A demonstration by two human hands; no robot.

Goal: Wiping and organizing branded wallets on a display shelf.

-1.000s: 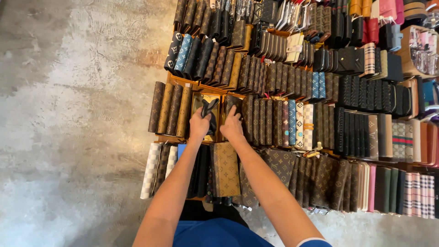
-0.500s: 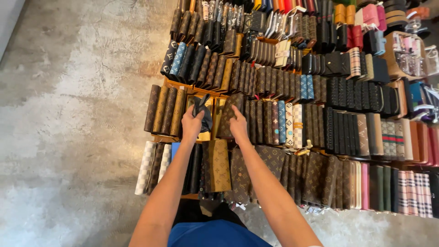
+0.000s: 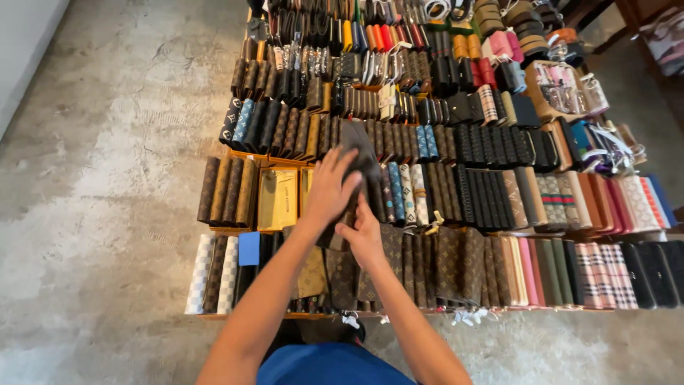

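Dark grey wallet [image 3: 358, 146] is standing up out of the display near the middle of the frame, with its long axis running from lower left to upper right, the free end pointing toward the upper part of the frame. It is rising above the row of brown patterned wallets [image 3: 434, 260] and is lying partly under the fingers of the left hand [image 3: 329, 191].

The left hand is coming in from the lower left, and its fingers [image 3: 340, 165] are spreading over the lower half of the wallet and pressing on its face; the thumb side is hidden, so I cannot tell if the hand is really closing around it. The right hand [image 3: 363, 234] is sitting just below the left one, with its fingers curling at the bottom edge of the same wallet, touching it where it is meeting the row. The upper half of the wallet is staying free above both hands.

Just to the left of the hands, an open yellow box [image 3: 276, 198] is lying flat among the rows. Further to the lower left, a white checkered wallet [image 3: 199, 274] is ending the front row. To the right, black wallets [image 3: 484, 196] are filling the middle row. All of it is resting on a low display table [image 3: 249, 315] over a grey concrete floor [image 3: 107, 178].
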